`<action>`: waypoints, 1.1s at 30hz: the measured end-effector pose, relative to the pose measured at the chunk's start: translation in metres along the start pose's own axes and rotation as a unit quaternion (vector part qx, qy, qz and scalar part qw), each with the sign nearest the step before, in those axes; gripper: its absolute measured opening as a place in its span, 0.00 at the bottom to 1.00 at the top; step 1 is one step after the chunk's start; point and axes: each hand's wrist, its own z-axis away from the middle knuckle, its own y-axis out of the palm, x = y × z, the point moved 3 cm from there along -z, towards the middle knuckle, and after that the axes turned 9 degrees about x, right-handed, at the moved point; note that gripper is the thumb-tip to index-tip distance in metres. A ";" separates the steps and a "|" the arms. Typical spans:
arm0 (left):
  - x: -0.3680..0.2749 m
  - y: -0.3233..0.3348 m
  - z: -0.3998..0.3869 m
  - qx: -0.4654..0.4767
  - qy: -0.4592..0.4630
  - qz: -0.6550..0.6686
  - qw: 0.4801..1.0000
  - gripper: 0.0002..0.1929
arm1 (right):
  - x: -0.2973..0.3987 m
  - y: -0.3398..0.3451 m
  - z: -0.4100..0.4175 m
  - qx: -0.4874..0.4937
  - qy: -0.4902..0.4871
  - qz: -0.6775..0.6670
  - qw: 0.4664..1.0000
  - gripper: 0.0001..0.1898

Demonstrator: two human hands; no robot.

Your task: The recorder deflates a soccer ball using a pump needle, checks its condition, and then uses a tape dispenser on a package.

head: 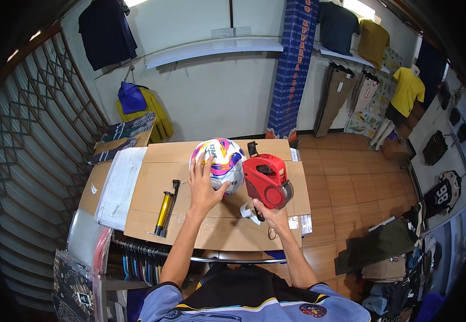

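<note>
A white football [228, 177] with pink, yellow and blue patterns rests on the cardboard-covered table [221, 233]. My left hand [205, 189] grips its near left side, fingers spread over the panels. In my right hand [271, 213] is a red portable air compressor [266, 179], held up just right of the ball. A black flap or clip stands up at its far end. Left of my left hand lies a hand pump [164, 213] with a gold barrel and black ends. A curled white strip [250, 213] lies beside my right hand.
Flat plastic packages [120, 189] cover the table's left part. A metal rail with hangers [140, 257] runs below its near edge. Folded clothes [382, 245] are stacked at the right. A blue pillar [291, 72] stands behind the table, and a folding metal gate [35, 133] closes the left side.
</note>
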 end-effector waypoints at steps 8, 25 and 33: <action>-0.005 0.010 0.004 -0.001 0.020 -0.005 1.000 0.48 | 0.014 -0.009 -0.014 0.010 0.074 -0.169 0.983 0.20; -0.018 0.013 -0.002 0.017 0.031 -0.040 0.999 0.48 | 0.007 -0.006 -0.021 -0.054 0.038 -0.104 0.992 0.18; -0.016 0.015 -0.003 0.024 0.025 -0.044 0.998 0.49 | 0.008 -0.007 -0.020 -0.036 0.064 -0.008 0.997 0.17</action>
